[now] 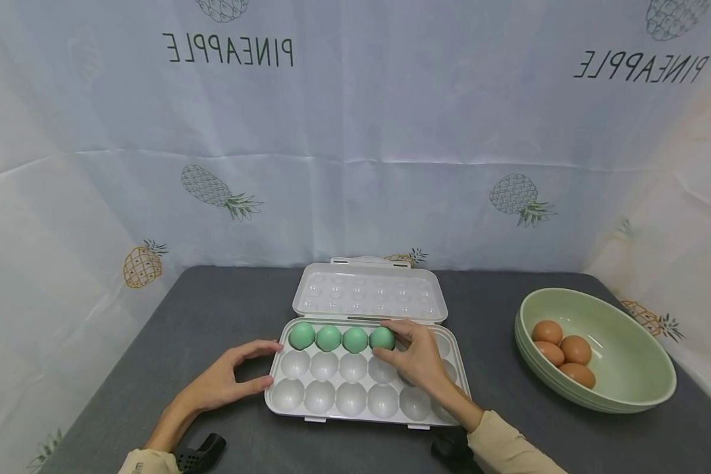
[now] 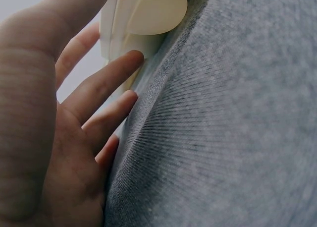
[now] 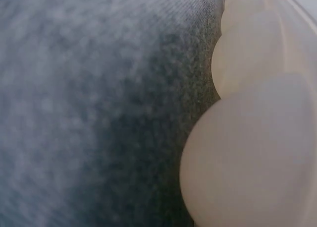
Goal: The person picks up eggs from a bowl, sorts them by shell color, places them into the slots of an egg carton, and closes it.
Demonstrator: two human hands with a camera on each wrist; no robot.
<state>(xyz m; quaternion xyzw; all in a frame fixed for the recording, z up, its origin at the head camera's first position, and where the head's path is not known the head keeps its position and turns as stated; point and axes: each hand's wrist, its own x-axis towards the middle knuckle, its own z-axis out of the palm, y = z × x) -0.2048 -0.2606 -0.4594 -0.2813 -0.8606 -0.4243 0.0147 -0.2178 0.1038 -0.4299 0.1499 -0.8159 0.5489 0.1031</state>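
Seating a green egg (image 1: 382, 338), it appears, in the far row of an egg tray (image 1: 351, 368), the right hand (image 1: 417, 355) pinches it beside three more green eggs (image 1: 328, 338). The left hand (image 1: 228, 376), spread wide, touches the tray's left edge; the next move likely calls for gentle release.

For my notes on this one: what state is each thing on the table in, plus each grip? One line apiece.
Egg tray: open, partly filled.
Lid: folded back behind the tray.
Green eggs: four, seated in the back row.
Green bowl: upright.
Brown eggs: four in view, in the bowl.
Left grip: spread at the tray's left edge.
Right grip: holding the rightmost green egg.
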